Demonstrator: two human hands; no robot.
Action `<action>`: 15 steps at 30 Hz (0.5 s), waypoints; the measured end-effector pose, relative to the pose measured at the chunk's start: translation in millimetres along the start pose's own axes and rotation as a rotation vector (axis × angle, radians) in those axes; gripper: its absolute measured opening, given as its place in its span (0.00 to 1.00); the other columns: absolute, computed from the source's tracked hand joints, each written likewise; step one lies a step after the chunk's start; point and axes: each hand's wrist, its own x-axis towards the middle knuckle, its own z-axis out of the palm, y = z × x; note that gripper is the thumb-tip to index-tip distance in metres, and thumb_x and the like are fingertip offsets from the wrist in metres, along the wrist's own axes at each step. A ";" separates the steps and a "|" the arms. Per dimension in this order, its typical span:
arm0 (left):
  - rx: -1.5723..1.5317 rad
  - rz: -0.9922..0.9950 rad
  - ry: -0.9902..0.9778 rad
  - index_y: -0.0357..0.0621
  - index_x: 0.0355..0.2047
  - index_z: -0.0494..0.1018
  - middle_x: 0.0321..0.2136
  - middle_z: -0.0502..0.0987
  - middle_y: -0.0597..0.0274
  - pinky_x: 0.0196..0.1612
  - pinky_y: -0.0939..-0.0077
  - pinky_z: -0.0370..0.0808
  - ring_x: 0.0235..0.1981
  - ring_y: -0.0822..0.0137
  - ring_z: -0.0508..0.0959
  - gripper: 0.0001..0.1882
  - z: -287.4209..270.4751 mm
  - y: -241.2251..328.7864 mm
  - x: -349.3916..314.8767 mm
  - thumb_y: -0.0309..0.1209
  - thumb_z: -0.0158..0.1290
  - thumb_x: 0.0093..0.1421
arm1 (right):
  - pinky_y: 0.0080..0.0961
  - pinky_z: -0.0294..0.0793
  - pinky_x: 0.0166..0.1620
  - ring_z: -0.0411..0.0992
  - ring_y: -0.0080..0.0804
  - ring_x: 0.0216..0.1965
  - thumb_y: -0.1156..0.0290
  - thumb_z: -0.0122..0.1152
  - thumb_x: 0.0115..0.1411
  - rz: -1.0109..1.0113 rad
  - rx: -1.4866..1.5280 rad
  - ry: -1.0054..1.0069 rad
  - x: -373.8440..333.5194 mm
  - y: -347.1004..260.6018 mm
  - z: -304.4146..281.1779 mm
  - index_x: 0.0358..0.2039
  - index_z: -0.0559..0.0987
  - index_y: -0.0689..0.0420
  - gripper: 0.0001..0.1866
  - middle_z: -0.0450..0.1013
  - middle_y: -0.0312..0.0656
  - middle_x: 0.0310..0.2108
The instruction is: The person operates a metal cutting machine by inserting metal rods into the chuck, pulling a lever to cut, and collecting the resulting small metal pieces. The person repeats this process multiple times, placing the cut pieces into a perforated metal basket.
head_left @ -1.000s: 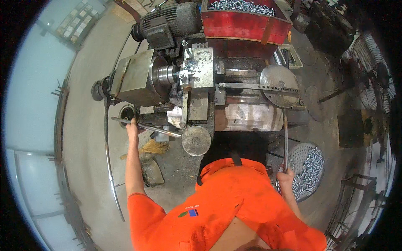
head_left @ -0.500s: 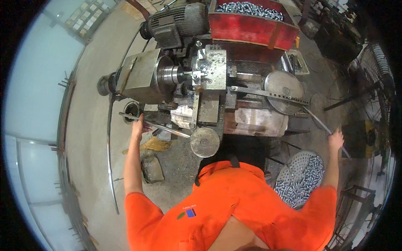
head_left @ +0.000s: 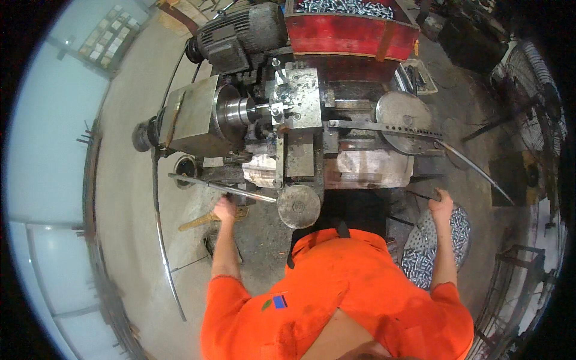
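A metal lathe-like machine stands before me, its spindle (head_left: 241,111) facing a tool block (head_left: 303,99). My left hand (head_left: 225,208) hangs just below the left lever (head_left: 225,189), apart from it, its fingers blurred. That lever runs out from a small round hub (head_left: 298,207). On the right side my right hand (head_left: 441,202) is clear of the right lever (head_left: 477,171), thumb and fingers slightly apart, with nothing seen in it. It is over the far edge of a perforated round tray (head_left: 426,231) holding small metal cylinders (head_left: 459,234).
A red bin (head_left: 342,39) with many metal pieces stands behind the machine, beside a motor (head_left: 243,36). A large disc (head_left: 405,120) carries the right lever's perforated bar. A straw broom (head_left: 198,224) lies at left. A fan (head_left: 528,90) and a metal rack (head_left: 519,270) stand at right.
Both hands have let go of the levers and moved inward toward my body. The right lever's outer end has shifted slightly. The view has moved a little.
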 end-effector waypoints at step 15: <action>0.005 0.250 -0.201 0.44 0.44 0.71 0.38 0.76 0.49 0.39 0.57 0.73 0.38 0.49 0.77 0.25 0.1 -30.5 6.2 0.49 0.51 0.53 | 0.34 0.72 0.39 0.74 0.46 0.34 0.74 0.56 0.38 -0.406 0.246 -0.004 96.4 -142.1 -40.3 0.33 0.78 0.61 0.17 0.75 0.50 0.32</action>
